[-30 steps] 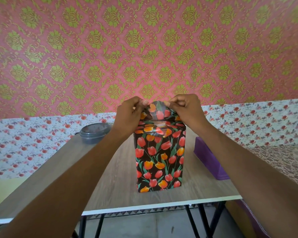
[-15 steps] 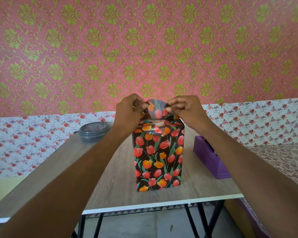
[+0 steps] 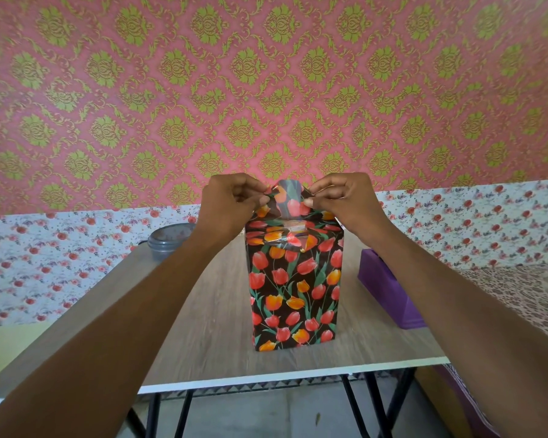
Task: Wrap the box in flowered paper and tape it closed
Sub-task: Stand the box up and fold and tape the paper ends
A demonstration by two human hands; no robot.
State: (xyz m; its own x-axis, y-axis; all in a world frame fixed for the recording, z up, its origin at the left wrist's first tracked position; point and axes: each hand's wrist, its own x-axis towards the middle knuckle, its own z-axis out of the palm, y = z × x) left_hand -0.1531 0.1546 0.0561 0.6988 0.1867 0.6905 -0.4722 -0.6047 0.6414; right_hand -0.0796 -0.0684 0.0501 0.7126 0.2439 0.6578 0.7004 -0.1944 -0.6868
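Box (image 3: 295,289) is standing upright mid-table (image 3: 209,327), close to the front edge, with bare wood on both sides. Left hand (image 3: 231,205) and right hand (image 3: 339,200) are pinching the raised paper flap (image 3: 288,200) by its corners. Forearms are partly hiding the purple block (image 3: 383,289) and grey tub (image 3: 168,241). The pinch is staying as before.

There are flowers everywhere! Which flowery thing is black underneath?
The tulip wrapping paper: red and orange tulips on black. The lower wall band has small red flowers on white; the upper wallpaper is pink with green.

Grey lidded tub (image 3: 168,240) on wooden table (image 3: 222,327), pink-green patterned wall (image 3: 171,90) behind.
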